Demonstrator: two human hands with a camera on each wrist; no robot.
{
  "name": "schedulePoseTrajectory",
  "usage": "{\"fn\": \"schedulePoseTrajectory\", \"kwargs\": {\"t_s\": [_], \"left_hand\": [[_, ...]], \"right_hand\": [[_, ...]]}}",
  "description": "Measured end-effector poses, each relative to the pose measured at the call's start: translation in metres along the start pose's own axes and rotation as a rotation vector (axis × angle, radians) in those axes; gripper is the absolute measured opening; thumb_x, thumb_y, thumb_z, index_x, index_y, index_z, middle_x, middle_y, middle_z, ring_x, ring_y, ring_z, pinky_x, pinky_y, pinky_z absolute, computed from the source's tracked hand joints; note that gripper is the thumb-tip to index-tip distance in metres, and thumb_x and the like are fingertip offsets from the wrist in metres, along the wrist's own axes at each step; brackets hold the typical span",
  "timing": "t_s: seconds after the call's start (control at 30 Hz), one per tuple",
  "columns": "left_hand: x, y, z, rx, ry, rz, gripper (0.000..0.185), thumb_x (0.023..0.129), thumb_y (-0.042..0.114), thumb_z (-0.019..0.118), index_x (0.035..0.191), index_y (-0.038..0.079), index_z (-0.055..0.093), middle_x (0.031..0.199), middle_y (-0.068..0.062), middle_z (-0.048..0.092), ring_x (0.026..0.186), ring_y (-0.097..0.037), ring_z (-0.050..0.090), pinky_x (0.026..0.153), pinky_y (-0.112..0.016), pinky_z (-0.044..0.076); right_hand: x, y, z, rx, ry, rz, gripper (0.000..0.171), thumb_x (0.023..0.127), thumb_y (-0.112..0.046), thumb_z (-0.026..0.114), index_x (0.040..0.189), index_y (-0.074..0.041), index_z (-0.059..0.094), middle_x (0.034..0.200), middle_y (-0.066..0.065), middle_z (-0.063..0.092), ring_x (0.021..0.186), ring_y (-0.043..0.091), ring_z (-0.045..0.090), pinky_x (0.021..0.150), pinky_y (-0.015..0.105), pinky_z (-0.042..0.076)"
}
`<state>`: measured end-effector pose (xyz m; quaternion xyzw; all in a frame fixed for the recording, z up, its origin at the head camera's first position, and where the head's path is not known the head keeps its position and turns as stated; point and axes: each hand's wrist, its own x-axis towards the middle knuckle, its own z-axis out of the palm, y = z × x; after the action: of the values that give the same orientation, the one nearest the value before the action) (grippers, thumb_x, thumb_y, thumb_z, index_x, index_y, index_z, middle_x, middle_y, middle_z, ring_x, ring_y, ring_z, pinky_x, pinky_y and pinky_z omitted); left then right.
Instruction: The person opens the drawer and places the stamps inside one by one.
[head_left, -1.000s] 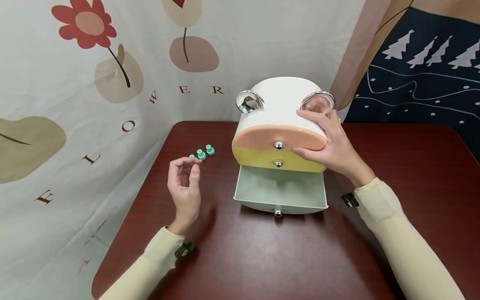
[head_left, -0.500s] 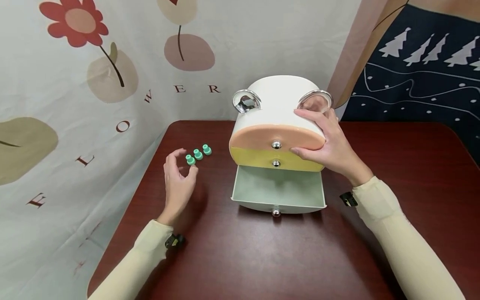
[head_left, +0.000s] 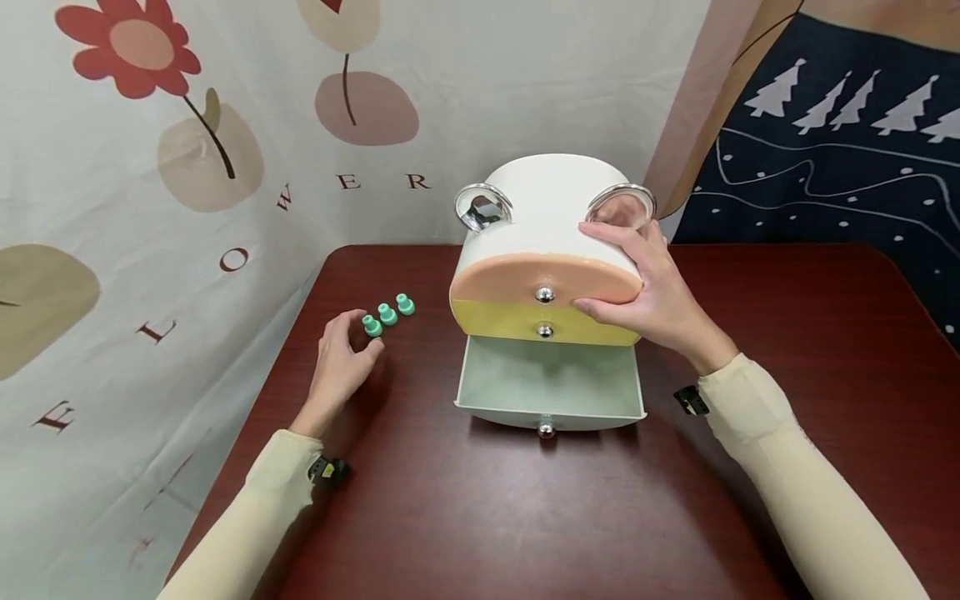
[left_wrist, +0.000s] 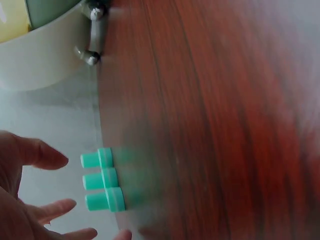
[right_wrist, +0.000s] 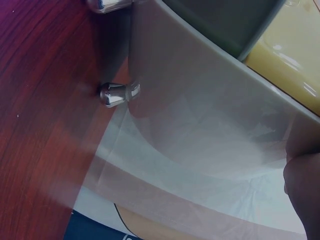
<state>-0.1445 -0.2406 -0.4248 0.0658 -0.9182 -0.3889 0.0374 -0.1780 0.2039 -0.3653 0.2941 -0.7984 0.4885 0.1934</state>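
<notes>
Three small mint-green stepped plastic pieces (head_left: 387, 314) stand in a short diagonal row on the table's left side. Around the nearest green piece (head_left: 372, 326) my left hand (head_left: 341, 358) spreads its thumb and fingers; in the left wrist view they are apart from the pieces (left_wrist: 102, 180). My right hand (head_left: 656, 292) grips the upper right of a white mini drawer cabinet (head_left: 555, 196), thumb on the orange front drawer (head_left: 510, 279), fingers on the top by a silver ear. The pale green bottom drawer (head_left: 551, 375) is pulled out, nothing visible in it. The yellow drawer (head_left: 495, 317) is closed.
The cabinet stands on short silver feet (right_wrist: 114, 94) on a dark red wood-grain table (head_left: 480, 517). A printed fabric backdrop (head_left: 555, 75) hangs close behind the table and along its left edge, with a navy panel (head_left: 840, 158) at right.
My left hand has moved forward and left to the green pieces, its fingers parting around the nearest one. The right hand keeps its grip on the cabinet. The head view has shifted slightly.
</notes>
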Motion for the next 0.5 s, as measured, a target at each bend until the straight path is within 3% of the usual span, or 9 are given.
{"fn": "schedulePoseTrajectory", "kwargs": {"t_s": [0.23, 0.37, 0.5], "left_hand": [[0.0044, -0.0061, 0.0027, 0.061, -0.048, 0.081, 0.057, 0.100, 0.013, 0.066, 0.153, -0.004, 0.050, 0.170, -0.028, 0.031, 0.155, -0.054, 0.024, 0.122, -0.068, 0.026], [0.0040, -0.0077, 0.0061, 0.077, -0.005, 0.114, 0.047, 0.101, 0.006, 0.067, 0.145, -0.005, 0.058, 0.158, -0.029, 0.047, 0.143, -0.050, 0.043, 0.116, -0.063, 0.037], [0.0058, -0.0097, 0.0085, 0.090, 0.078, 0.118, 0.033, 0.101, 0.000, 0.068, 0.134, -0.003, 0.068, 0.132, -0.025, 0.066, 0.115, -0.042, 0.062, 0.096, -0.055, 0.048]], "right_hand": [[-0.0003, 0.0018, 0.0020, -0.001, -0.001, -0.013, 0.085, 0.074, -0.013, 0.100, 0.151, -0.019, 0.066, 0.132, 0.012, 0.062, 0.119, 0.019, 0.042, 0.092, 0.045, 0.037], [0.0001, 0.0024, 0.0019, -0.002, 0.004, -0.022, 0.084, 0.074, -0.013, 0.100, 0.151, -0.018, 0.066, 0.134, 0.012, 0.062, 0.120, 0.019, 0.043, 0.093, 0.046, 0.037], [0.0002, 0.0028, 0.0005, -0.007, 0.010, -0.027, 0.084, 0.074, -0.014, 0.100, 0.150, -0.018, 0.066, 0.133, 0.012, 0.061, 0.120, 0.020, 0.043, 0.093, 0.046, 0.036]]}}
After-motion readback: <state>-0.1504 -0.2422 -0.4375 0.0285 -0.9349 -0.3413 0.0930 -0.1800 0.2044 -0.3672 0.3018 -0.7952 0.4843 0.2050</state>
